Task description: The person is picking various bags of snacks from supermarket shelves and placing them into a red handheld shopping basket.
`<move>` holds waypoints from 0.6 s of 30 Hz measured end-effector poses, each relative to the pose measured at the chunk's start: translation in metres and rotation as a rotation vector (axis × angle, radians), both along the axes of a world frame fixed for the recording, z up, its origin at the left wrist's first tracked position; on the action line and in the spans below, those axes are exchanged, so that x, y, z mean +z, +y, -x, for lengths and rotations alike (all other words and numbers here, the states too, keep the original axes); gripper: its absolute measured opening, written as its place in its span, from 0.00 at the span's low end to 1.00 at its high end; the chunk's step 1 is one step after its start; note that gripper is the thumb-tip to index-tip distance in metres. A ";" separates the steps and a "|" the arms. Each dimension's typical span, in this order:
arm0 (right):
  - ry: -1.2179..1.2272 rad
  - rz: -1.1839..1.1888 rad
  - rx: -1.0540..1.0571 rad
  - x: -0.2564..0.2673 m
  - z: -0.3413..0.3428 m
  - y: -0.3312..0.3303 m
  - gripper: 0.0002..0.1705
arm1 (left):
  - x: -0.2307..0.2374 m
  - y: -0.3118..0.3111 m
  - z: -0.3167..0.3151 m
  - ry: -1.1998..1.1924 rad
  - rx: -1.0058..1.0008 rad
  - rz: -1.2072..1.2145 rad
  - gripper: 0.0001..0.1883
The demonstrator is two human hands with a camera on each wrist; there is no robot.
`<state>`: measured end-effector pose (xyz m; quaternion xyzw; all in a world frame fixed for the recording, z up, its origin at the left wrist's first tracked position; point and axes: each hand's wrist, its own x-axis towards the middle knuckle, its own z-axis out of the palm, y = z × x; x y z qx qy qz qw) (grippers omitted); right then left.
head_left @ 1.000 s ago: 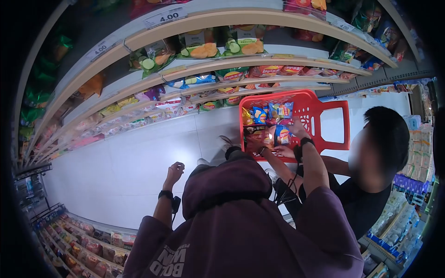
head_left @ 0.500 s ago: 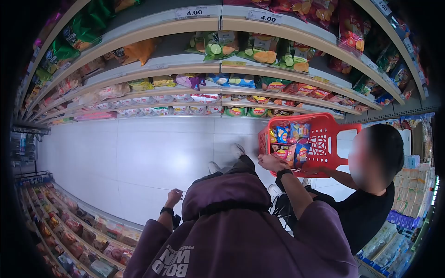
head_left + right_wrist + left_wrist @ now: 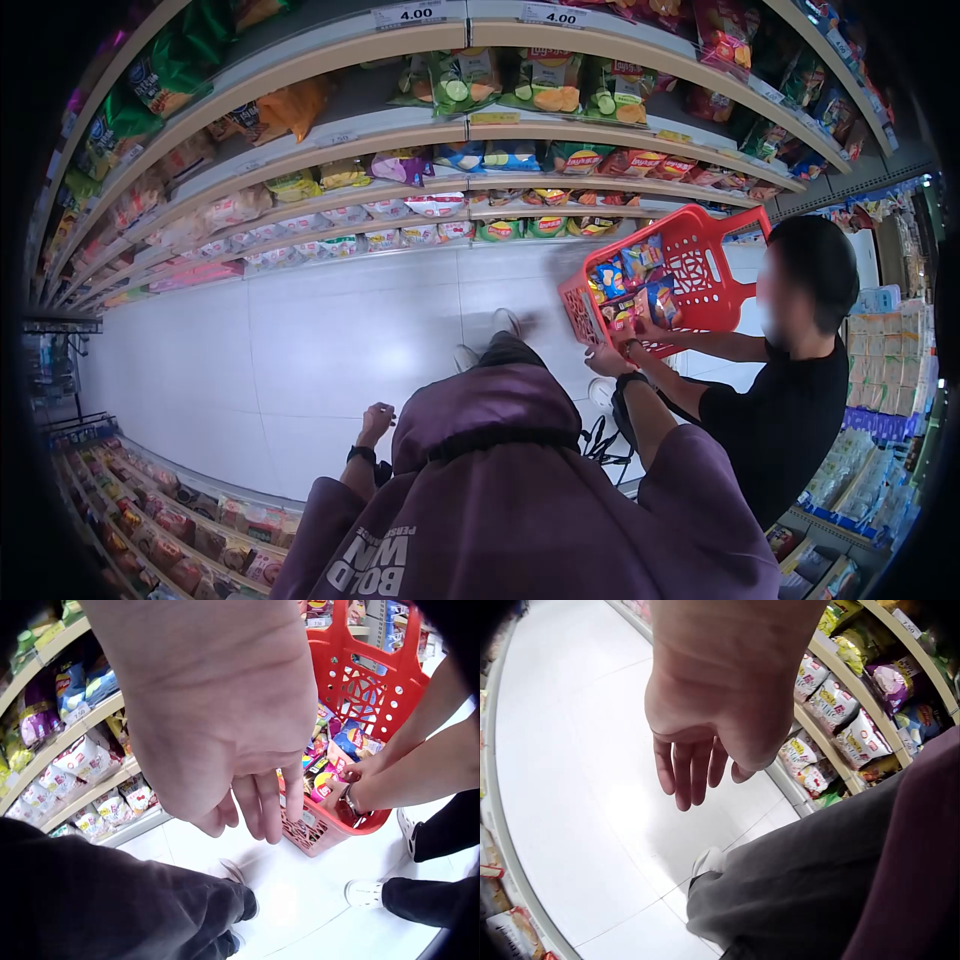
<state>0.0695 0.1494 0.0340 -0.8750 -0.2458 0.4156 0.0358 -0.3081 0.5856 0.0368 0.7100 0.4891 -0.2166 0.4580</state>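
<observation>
My left hand (image 3: 705,727) hangs beside my body with loose fingers, over the pale floor, and holds nothing. Near the close rim of a red shopping basket (image 3: 705,300), my right hand (image 3: 604,357) is relaxed; in the right wrist view its fingers (image 3: 266,806) point down and overlap the basket's corner, with nothing in them. Colourful chip bags lie in the basket, among them a blue bag (image 3: 349,739) and a pink bag (image 3: 325,784). Another person's hands (image 3: 358,780) reach into the basket among these bags.
The other person (image 3: 790,400), in black, is at the right beside the basket. Shelves (image 3: 560,125) of chip bags curve across the front, and a lower shelf of packets (image 3: 180,520) is behind at the left. Pale tiled floor (image 3: 330,330) lies between. White shoes (image 3: 365,893) stand below the basket.
My right hand has come out of the basket to its near corner. The basket shifted right in view and now sits tilted. The other person's hands remain at the basket; my left hand still hangs.
</observation>
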 end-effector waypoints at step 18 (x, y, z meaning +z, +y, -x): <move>-0.019 -0.078 -0.071 0.026 0.004 0.041 0.20 | -0.011 0.003 -0.022 -0.052 -0.077 0.056 0.16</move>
